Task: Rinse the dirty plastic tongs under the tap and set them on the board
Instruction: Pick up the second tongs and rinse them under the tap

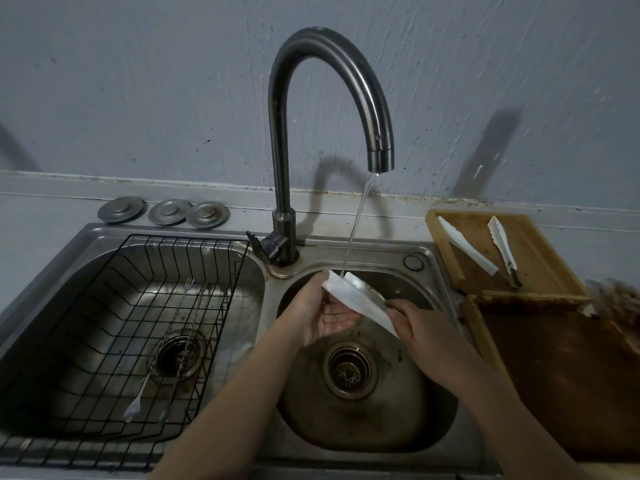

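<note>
A thin stream of water runs from the curved dark tap into the right-hand basin of the steel sink. The white plastic tongs are held over that basin, their two open tips up under the stream and the joined end lower to the right. The right hand has its fingers closed around the joined end. The left hand lies palm up beneath the tips, fingers spread loosely and the thumb touching one arm of the tongs; water pools in the palm.

On the bench at the right back corner sits a wooden board, with two more tongs lying on it, apart from each other. A black wire rack fills the left basin, with long metal utensils lying in it. Three round metal plugs rest along the bench's back edge, left of the tap.
</note>
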Available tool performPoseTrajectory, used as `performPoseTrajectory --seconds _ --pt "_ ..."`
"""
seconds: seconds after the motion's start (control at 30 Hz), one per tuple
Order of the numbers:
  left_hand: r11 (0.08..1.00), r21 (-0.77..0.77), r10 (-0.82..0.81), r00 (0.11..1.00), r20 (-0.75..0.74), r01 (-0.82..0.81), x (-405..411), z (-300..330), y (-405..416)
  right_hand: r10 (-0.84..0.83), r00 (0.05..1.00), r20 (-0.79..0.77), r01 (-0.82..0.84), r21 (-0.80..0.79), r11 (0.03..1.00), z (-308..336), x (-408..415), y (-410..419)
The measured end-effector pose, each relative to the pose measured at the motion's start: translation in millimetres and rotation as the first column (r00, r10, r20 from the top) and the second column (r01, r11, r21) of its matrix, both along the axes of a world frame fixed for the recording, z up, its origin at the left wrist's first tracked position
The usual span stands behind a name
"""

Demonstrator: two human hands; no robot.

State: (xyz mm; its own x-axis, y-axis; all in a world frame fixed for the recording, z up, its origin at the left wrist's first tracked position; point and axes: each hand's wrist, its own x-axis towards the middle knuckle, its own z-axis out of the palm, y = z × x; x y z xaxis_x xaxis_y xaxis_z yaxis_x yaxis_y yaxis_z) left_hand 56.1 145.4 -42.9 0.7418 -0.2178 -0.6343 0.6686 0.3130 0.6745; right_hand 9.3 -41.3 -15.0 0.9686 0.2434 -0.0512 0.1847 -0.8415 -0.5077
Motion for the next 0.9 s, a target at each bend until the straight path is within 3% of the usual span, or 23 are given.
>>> performPoseTrajectory --seconds 0.33,0.53,0.63,0.77,0.9 --pt "0.994 0.099 0.027 0.995 0.093 -0.036 1 1 -3 0.001 0.997 0.076 0.003 -0.049 0.999 2 2 2" --pt "0.936 0.259 0.152 0.938 0.31 -0.238 -1 -3 -12 -0.001 0.988 0.156 0.023 -0.133 0.991 2 0 0" --pt "0.922 0.259 0.198 0.926 0.32 -0.287 0 0 -6 -0.036 0.988 0.152 0.059 -0.148 0.987 -1 -2 -5" --pt "0.924 0.316 0.114 0.942 0.314 -0.218 1 4 0 -0.114 0.99 0.087 0.12 -0.074 0.99 -5 -4 -13" --pt "0.892 0.402 0.06 0.934 0.352 -0.208 5 3 -2 -0.149 0.977 0.152 0.152 -0.014 0.988 -7 -5 -12"
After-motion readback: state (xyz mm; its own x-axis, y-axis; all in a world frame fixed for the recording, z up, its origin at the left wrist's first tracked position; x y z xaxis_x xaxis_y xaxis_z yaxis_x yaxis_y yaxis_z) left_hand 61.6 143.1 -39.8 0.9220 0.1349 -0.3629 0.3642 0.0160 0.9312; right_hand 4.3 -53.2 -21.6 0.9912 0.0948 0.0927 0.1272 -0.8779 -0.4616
